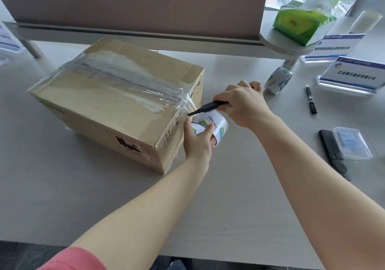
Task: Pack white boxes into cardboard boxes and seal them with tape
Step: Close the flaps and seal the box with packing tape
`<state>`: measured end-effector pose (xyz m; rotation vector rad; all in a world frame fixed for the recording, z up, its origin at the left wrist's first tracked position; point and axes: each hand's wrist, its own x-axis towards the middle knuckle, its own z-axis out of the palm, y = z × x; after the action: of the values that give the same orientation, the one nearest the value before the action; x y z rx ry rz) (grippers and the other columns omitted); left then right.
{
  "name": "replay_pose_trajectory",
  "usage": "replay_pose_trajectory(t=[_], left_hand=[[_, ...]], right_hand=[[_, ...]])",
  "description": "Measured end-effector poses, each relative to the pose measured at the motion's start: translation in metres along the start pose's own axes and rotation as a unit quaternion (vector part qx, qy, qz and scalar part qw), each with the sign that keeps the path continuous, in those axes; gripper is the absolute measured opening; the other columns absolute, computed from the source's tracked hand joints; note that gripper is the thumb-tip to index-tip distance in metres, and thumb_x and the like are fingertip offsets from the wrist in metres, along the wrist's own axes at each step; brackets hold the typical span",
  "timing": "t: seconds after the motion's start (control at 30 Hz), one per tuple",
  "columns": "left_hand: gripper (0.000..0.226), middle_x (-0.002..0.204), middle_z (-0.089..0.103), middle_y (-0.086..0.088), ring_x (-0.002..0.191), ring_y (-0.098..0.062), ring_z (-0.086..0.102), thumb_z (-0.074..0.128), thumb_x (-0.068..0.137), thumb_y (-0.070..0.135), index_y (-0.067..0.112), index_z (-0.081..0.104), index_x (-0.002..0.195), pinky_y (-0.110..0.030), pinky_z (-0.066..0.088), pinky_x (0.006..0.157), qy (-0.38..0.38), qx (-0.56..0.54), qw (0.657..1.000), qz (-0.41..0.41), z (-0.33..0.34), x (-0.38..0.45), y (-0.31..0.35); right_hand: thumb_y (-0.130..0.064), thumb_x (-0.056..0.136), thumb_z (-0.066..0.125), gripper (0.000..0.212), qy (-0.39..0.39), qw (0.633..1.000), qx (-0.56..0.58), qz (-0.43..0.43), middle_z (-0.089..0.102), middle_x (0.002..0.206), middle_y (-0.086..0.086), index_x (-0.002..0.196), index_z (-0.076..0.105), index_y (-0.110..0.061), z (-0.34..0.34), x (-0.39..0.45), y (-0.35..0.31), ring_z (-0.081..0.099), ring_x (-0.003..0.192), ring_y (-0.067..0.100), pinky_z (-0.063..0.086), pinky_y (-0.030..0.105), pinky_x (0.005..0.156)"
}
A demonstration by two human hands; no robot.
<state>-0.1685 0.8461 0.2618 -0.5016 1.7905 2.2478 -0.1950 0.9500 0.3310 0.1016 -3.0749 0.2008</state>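
Note:
A closed cardboard box (108,103) lies on the grey table (239,197), its top seam covered by clear tape that runs down the right end. My left hand (196,144) grips a white-labelled tape roll (214,126) just beside the box's right end, with a strip stretched from roll to box. My right hand (243,105) holds a black utility knife (208,107), its blade tip touching the stretched tape between roll and box. No white boxes are visible.
A second tape roll (278,80) stands at the right, near two acrylic name signs (352,76). A black pen (311,102), a black remote (333,154) and a clear plastic case (352,142) lie at the right. A green tissue pack (300,24) sits on a raised shelf.

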Motion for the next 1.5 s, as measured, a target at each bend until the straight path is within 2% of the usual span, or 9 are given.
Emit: replay_pose_trajectory(t=[0.23,0.47,0.83,0.97,1.03,1.13,1.2,1.33,1.5], left_hand=[[0.048,0.082,0.047,0.01,0.05,-0.013,0.038,0.054,0.091,0.008,0.02,0.036,0.134,-0.019,0.036,0.057,-0.012,0.003,1.0,-0.009,-0.001,-0.001,0.001],[0.046,0.08,0.048,0.01,0.03,0.0,0.037,0.054,0.092,0.01,0.02,0.037,0.134,-0.019,0.038,0.059,-0.01,0.016,1.0,-0.017,-0.001,-0.001,0.002],[0.033,0.071,0.045,0.007,0.05,-0.012,0.037,0.052,0.092,0.007,0.029,0.038,0.112,-0.02,0.036,0.06,-0.026,-0.017,0.999,-0.018,-0.002,-0.001,0.002],[0.033,0.103,0.053,0.0,0.069,-0.016,0.051,0.056,0.089,0.008,0.035,0.045,0.105,-0.027,0.046,0.075,-0.032,0.025,0.999,-0.015,-0.006,-0.001,-0.01],[0.033,0.107,0.055,0.002,0.085,-0.021,0.052,0.057,0.088,0.009,0.036,0.046,0.103,-0.031,0.045,0.084,-0.04,0.041,0.998,-0.037,-0.009,-0.002,-0.016],[0.032,0.097,0.056,-0.002,0.089,-0.023,0.05,0.057,0.089,0.009,0.029,0.046,0.111,-0.025,0.043,0.076,-0.063,0.066,0.994,-0.058,-0.014,0.004,-0.017],[0.039,0.106,0.055,-0.007,0.091,-0.021,0.05,0.056,0.09,0.007,0.024,0.046,0.123,-0.02,0.042,0.067,-0.084,0.09,0.991,-0.047,-0.018,0.01,-0.012],[0.046,0.125,0.054,-0.011,0.096,-0.019,0.051,0.055,0.09,0.006,0.022,0.044,0.131,-0.025,0.041,0.077,-0.111,0.141,0.983,-0.031,-0.021,0.021,-0.009],[0.049,0.128,0.052,-0.005,0.102,-0.022,0.053,0.048,0.092,0.005,0.027,0.041,0.135,-0.022,0.044,0.075,-0.151,0.186,0.97,-0.034,-0.015,0.022,-0.01]], right_hand=[[-0.029,0.093,0.047,0.023,-0.011,1.0,-0.02,-0.006,0.06,0.108,-0.001,0.107,0.066,-0.028,-0.01,0.003,0.0,0.04,0.111,0.024,0.02,0.039,0.099],[-0.025,0.093,0.049,0.02,-0.014,1.0,-0.022,-0.003,0.06,0.104,-0.001,0.103,0.067,-0.026,-0.011,0.004,0.002,0.039,0.109,0.024,0.02,0.039,0.097],[-0.032,0.095,0.045,0.024,0.012,0.996,-0.092,0.002,0.062,0.107,-0.001,0.106,0.065,-0.027,-0.003,0.01,-0.008,0.047,0.107,0.025,0.027,0.037,0.093],[-0.027,0.095,0.045,0.025,0.002,0.992,-0.115,0.054,0.062,0.11,0.005,0.107,0.065,-0.017,-0.001,0.012,0.002,0.052,0.107,0.028,0.031,0.032,0.082],[-0.025,0.095,0.045,0.027,-0.026,0.991,-0.083,0.097,0.057,0.113,0.008,0.11,0.064,-0.012,0.005,0.01,0.009,0.054,0.104,0.031,0.032,0.029,0.073],[-0.022,0.093,0.049,0.027,-0.069,0.982,0.002,0.174,0.053,0.11,0.013,0.111,0.063,-0.008,0.021,0.0,0.027,0.054,0.099,0.034,0.036,0.03,0.07],[-0.017,0.09,0.053,0.023,-0.093,0.969,0.044,0.224,0.053,0.095,0.012,0.106,0.065,-0.004,0.034,-0.013,0.04,0.051,0.087,0.031,0.037,0.03,0.067],[-0.014,0.084,0.056,0.008,-0.154,0.933,0.098,0.311,0.045,0.065,0.004,0.087,0.058,-0.007,0.067,-0.044,0.054,0.046,0.075,0.028,0.029,0.024,0.049],[-0.018,0.085,0.057,0.015,-0.173,0.897,0.165,0.372,0.052,0.085,0.01,0.092,0.054,-0.005,0.105,-0.073,0.06,0.047,0.078,0.028,0.033,0.026,0.058]])
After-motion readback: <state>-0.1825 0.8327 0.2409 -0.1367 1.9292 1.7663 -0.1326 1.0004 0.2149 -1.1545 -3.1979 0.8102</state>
